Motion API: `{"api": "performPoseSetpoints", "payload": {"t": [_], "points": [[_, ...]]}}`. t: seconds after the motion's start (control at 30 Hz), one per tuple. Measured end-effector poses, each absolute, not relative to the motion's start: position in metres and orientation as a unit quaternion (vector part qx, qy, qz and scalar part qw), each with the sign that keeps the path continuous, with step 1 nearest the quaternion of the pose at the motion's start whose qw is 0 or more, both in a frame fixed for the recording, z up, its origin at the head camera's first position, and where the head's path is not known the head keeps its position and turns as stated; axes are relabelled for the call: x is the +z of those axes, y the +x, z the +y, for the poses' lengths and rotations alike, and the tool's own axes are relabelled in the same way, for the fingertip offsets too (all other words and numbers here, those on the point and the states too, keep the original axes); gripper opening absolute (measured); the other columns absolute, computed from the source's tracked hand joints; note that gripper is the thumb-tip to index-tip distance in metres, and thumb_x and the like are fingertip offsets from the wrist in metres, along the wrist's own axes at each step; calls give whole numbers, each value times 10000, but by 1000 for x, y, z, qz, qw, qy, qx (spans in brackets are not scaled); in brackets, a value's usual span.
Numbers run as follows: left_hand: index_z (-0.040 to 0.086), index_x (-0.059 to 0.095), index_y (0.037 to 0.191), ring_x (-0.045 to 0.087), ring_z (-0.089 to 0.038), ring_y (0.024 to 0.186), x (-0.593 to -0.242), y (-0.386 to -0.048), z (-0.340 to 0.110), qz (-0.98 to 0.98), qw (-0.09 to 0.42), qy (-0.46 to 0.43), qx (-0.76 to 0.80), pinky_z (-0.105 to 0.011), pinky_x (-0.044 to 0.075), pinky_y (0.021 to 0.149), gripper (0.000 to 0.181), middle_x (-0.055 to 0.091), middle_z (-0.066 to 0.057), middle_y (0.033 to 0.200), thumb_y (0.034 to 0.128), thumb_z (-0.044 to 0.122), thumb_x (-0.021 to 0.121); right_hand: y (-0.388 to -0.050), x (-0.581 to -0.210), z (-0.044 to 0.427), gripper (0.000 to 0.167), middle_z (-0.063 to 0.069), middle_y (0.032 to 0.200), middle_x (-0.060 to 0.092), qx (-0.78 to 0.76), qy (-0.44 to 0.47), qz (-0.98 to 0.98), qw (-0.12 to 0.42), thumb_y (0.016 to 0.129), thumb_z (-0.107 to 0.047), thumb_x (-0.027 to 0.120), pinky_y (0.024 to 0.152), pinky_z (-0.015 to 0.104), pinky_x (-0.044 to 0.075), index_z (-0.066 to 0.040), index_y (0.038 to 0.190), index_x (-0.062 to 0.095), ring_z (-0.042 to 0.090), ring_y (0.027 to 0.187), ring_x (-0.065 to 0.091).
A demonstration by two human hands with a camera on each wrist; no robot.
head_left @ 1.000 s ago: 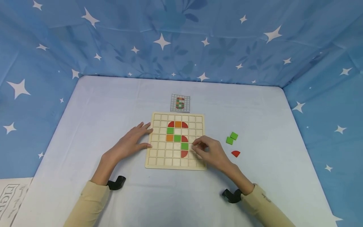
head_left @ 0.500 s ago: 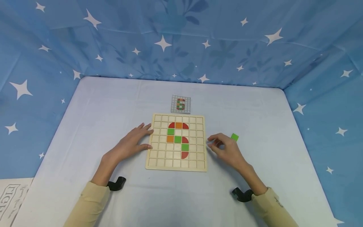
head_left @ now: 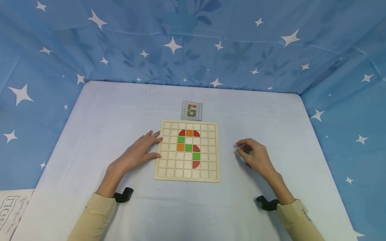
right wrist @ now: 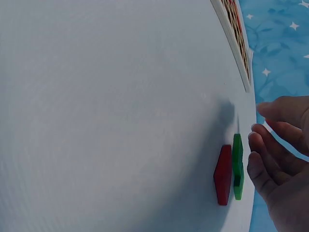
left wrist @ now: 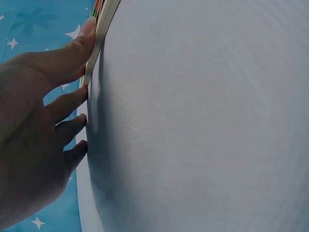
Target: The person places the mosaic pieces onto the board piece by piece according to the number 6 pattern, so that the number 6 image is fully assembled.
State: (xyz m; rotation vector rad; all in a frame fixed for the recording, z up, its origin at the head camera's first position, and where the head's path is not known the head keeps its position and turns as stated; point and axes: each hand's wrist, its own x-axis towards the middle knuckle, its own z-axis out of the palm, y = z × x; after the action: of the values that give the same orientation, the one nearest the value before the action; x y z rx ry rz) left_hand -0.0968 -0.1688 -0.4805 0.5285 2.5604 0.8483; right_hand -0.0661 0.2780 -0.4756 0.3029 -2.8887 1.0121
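Observation:
A square wooden grid board (head_left: pixel 169 164) lies mid-table, with red quarter-round, orange and green tiles set in some cells. My left hand (head_left: pixel 137 150) rests at its left edge, fingers spread and fairly straight, thumb on the rim. To the right of the board, my right hand (head_left: pixel 254 155) is over the loose tiles, fingers bent softly, with a gap between thumb and index finger and nothing visible in it. In the right wrist view a red quarter-round tile (right wrist: pixel 223 176) and two green square tiles (right wrist: pixel 237 154) lie near the fingers; the hand mostly hides them in the head view.
A small card (head_left: pixel 191 110) with a printed grid and a coloured figure like a 6 lies just behind the board. A white cloth (head_left: pixel 135 214) covers the table. Blue star-patterned fabric (head_left: pixel 193 40) hangs around it. A printed sheet (head_left: pixel 13 211) shows at the far left.
My right hand has moved right, from the board to over the loose green and red tiles, and its thumb and index finger have parted. The left hand stays at the board's edge.

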Motion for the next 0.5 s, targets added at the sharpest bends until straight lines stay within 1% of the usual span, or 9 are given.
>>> {"api": "performPoseSetpoints", "payload": {"t": [0.1, 0.33, 0.5], "points": [[103, 490, 1534, 113, -341, 1604, -481, -97, -169, 913, 194, 191, 303, -569, 130, 1298, 706, 248, -65, 1713, 934, 354, 765, -66, -477, 282, 237, 84, 925, 723, 317, 100, -942, 40, 854, 25, 799, 637, 255, 531, -36, 1074, 735, 192, 753, 658], [93, 490, 1533, 108, -349, 1604, -480, -96, -170, 913, 194, 188, 305, -590, 138, 1290, 711, 243, -70, 1714, 931, 353, 766, -63, -476, 290, 248, 100, 986, 706, 302, 86, -949, 37, 838, 32, 802, 653, 237, 517, -25, 1070, 734, 212, 809, 640], [94, 493, 1531, 108, -348, 1604, -482, -97, -169, 912, 193, 189, 307, -593, 139, 1288, 706, 242, -68, 1714, 932, 348, 766, -60, -478, 293, 243, 107, 1007, 695, 291, 85, -953, 24, 839, 40, 785, 663, 282, 524, -32, 1065, 732, 223, 839, 633]]}}
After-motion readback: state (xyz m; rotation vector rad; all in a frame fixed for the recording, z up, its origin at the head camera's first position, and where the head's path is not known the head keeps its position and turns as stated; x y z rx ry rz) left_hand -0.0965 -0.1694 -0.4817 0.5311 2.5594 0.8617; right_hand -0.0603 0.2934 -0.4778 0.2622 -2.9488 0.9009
